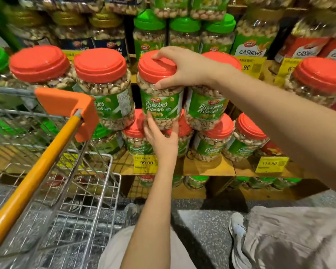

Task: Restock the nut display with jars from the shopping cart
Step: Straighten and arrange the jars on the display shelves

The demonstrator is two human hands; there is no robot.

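you're holding a clear pistachio jar (161,100) upright, your right hand (182,68) gripping its red lid and your left hand (161,138) cupping its base. it's showing a green "pistachios" label and hanging level with the upper row of matching jars (206,107) on the nut display (208,167), just beside them and above a lower row of red-lidded jars (213,144). the wire shopping cart (39,171), with its orange handle, is standing at your left, close against the display.

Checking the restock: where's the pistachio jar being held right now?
In the head view, centre frame: the held pistachio jar is left of a second pistachio jar, above the 99.00 price tag, right hand gripping its lid, left hand cupping its base.
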